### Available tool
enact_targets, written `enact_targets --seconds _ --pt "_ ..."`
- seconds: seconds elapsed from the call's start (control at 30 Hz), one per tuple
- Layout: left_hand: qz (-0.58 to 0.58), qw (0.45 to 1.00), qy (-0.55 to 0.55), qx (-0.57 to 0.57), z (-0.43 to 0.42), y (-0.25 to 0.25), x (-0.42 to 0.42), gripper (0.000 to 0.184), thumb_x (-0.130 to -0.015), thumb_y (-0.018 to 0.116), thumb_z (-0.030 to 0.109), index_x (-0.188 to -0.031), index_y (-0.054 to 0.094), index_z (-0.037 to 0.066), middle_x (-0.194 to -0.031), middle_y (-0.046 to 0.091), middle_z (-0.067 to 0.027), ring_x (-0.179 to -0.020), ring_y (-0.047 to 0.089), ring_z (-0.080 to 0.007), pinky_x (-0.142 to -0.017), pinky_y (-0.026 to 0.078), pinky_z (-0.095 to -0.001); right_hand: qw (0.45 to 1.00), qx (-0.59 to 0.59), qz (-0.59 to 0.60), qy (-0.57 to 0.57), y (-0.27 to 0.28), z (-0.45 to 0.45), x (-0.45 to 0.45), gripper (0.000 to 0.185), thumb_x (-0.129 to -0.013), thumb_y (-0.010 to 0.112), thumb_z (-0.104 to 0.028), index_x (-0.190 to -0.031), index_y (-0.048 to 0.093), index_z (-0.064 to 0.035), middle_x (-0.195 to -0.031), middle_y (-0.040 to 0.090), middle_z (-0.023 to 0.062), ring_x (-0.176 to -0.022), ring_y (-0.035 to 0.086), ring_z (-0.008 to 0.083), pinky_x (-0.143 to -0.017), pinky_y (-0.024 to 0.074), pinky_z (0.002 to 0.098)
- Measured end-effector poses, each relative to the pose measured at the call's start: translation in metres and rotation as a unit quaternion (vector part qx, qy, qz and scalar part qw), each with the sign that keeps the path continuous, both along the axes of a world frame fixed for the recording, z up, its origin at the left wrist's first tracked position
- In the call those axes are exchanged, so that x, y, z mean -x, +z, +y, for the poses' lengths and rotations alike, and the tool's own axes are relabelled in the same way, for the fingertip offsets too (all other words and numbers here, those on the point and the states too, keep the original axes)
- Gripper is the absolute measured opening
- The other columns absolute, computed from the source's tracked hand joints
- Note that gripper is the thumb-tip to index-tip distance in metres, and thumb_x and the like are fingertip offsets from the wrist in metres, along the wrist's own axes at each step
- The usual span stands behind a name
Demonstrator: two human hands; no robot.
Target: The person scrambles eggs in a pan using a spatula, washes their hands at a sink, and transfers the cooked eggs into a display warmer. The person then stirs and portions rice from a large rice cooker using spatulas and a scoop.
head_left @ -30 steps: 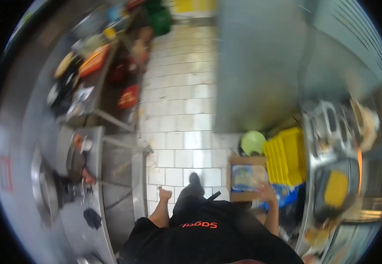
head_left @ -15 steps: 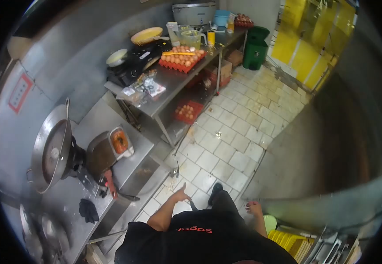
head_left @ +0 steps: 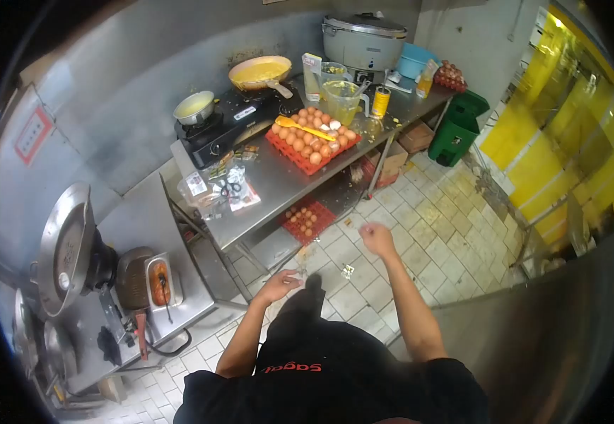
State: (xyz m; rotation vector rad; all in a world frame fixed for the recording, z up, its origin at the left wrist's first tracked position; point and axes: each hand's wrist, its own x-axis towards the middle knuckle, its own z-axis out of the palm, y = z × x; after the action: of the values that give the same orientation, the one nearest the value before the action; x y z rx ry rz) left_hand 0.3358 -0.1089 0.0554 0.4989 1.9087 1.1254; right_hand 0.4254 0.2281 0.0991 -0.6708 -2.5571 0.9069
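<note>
My left hand (head_left: 279, 286) is low over the floor in front of me, its fingers loosely apart and holding nothing that shows. Farther forward and to the right, my right hand (head_left: 377, 239) is smeared by motion, so its fingers cannot be made out. Both hands are apart from the steel table (head_left: 278, 200) ahead. On that table stands a red egg tray (head_left: 294, 160) full of brown eggs, with a yellow spatula (head_left: 307, 129) lying across them. Scissors (head_left: 230, 188) rest on plastic packaging nearby. A second red tray (head_left: 326, 215) holds eggs on the lower shelf.
Behind the eggs are a stove (head_left: 240, 131) with a saucepan (head_left: 195, 110), a frying pan (head_left: 245, 75), a measuring jug (head_left: 341, 106), a yellow can (head_left: 380, 104) and a rice cooker (head_left: 363, 49). A wok (head_left: 66, 247) stands left; a green bin (head_left: 455, 131) stands right.
The view has moved forward, closer to the egg table. My right hand has swung up and forward from beside my body; my left hand has also come up slightly.
</note>
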Motion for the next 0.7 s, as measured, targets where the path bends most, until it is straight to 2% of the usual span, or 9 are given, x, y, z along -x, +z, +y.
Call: enact_targets --seconds 0.1,0.17,0.27,0.37,0.47,0.5,0.6,0.63,0.7 --pt "0.012 0.998 0.049 -0.04 0.049 0.013 0.047 0.064 -0.083 0.071 0.036 -0.131 0.048 0.001 -0.113 0.065 -0.014 -0.109 0.059 -0.0204 -0.096 0.042 -0.0325 0.997 -0.053 0.046 0.035 0.066 0.026 0.116 0.027 -0.084 0.062 -0.033 -0.095 0.07 -0.0097 -0.087 0.066 0.0181 -0.085 0.064 0.0365 -0.077 0.0502 0.0457" --pt "-0.016 0.992 0.079 -0.094 0.08 0.043 0.075 0.056 -0.086 0.069 0.027 -0.131 0.048 0.001 -0.116 0.063 -0.0125 -0.109 0.058 -0.0202 -0.096 0.043 -0.0321 0.993 -0.103 0.029 0.06 0.083 0.042 0.189 0.03 -0.085 0.061 -0.036 -0.101 0.07 -0.0126 -0.096 0.065 0.0208 -0.088 0.063 0.0358 -0.078 0.0498 0.0445" --pt "-0.052 0.967 0.115 -0.222 0.124 0.079 0.132 0.047 -0.089 0.067 0.016 -0.129 0.048 0.001 -0.117 0.061 -0.0111 -0.108 0.057 -0.0189 -0.095 0.044 -0.0308 0.983 -0.107 -0.09 0.122 0.117 0.058 0.285 0.037 -0.085 0.059 -0.038 -0.102 0.068 -0.0063 -0.103 0.065 0.0209 -0.098 0.063 0.0356 -0.084 0.0497 0.0445" --pt "-0.02 0.95 0.182 -0.254 0.171 0.089 0.207 0.045 -0.09 0.066 0.015 -0.128 0.049 0.0 -0.116 0.061 -0.0108 -0.107 0.058 -0.0175 -0.094 0.045 -0.0304 0.963 -0.179 -0.128 0.158 0.095 0.089 0.367 0.037 -0.081 0.065 -0.035 -0.099 0.068 -0.0037 -0.1 0.067 0.0208 -0.097 0.064 0.0345 -0.083 0.0503 0.0456" --pt "0.001 0.914 0.255 -0.315 0.214 0.101 0.269 0.038 -0.091 0.063 0.011 -0.125 0.05 0.0 -0.113 0.062 -0.0092 -0.103 0.058 -0.0147 -0.091 0.046 -0.0286 0.935 -0.139 -0.256 0.201 0.109 0.098 0.404 0.033 -0.077 0.071 -0.03 -0.098 0.068 -0.0046 -0.1 0.066 0.0216 -0.098 0.064 0.0333 -0.082 0.0505 0.045" --pt "-0.002 0.899 0.274 -0.341 0.228 0.11 0.288 0.036 -0.091 0.063 0.01 -0.124 0.051 0.0 -0.112 0.062 -0.0089 -0.102 0.059 -0.0143 -0.09 0.046 -0.0281 0.929 -0.165 -0.24 0.229 0.095 0.107 0.415 0.04 -0.072 0.076 -0.025 -0.103 0.064 -0.0036 -0.104 0.064 0.0226 -0.098 0.063 0.0336 -0.081 0.0503 0.0436" --pt "0.014 0.872 0.339 -0.352 0.251 0.145 0.326 0.027 -0.091 0.061 0.007 -0.117 0.055 0.0 -0.106 0.064 -0.0062 -0.1 0.06 -0.0129 -0.088 0.047 -0.0274 0.934 -0.147 -0.139 0.293 0.131 0.105 0.411 0.045 -0.079 0.068 -0.024 -0.116 0.053 -0.003 -0.106 0.06 0.0232 -0.095 0.061 0.0373 -0.079 0.0497 0.0446" --pt "0.022 0.864 0.361 -0.35 0.256 0.15 0.34 0.025 -0.091 0.061 0.006 -0.115 0.056 0.0 -0.104 0.065 -0.0057 -0.1 0.06 -0.0129 -0.088 0.047 -0.0274 0.925 -0.123 -0.146 0.328 0.118 0.124 0.419 0.045 -0.082 0.064 -0.023 -0.119 0.049 -0.0029 -0.106 0.06 0.0238 -0.093 0.061 0.0388 -0.078 0.0493 0.0456" --pt "0.088 0.832 0.41 -0.363 0.259 0.15 0.364 0.023 -0.092 0.059 0.008 -0.113 0.057 0.0 -0.099 0.065 -0.0052 -0.094 0.061 -0.0122 -0.084 0.048 -0.0268 0.891 -0.049 -0.229 0.39 0.162 0.149 0.419 0.036 -0.088 0.057 -0.023 -0.119 0.05 -0.0047 -0.1 0.061 0.0232 -0.09 0.061 0.0403 -0.076 0.0486 0.0462"
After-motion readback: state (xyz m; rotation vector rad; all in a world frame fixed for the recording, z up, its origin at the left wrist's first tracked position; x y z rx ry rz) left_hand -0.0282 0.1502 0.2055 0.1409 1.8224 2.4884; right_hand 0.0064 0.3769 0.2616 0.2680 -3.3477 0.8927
